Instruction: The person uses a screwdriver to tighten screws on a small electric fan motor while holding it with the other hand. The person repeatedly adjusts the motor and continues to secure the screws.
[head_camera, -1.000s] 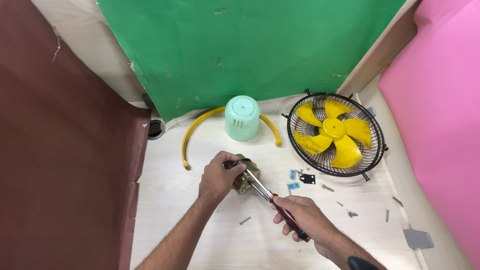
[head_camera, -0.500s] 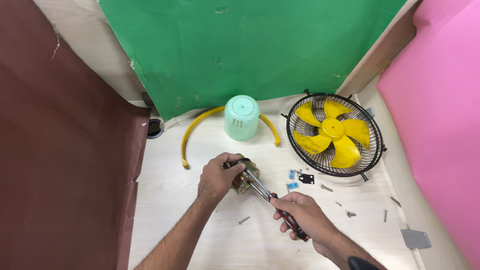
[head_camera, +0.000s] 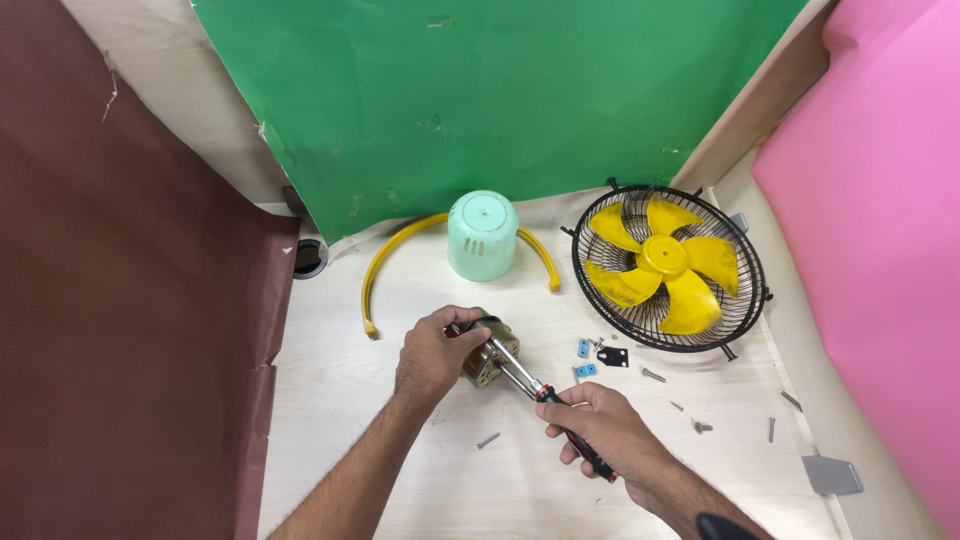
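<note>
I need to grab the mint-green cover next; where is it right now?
In the head view the mint-green cover stands at the back of the table, inside the yellow curved ring, left of the fan guard.

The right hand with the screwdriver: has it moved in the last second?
Barely. The right hand keeps its grip on the screwdriver, in much the same spot below the blue clips; it seems to have slid slightly left, its tip still at the motor.
</note>
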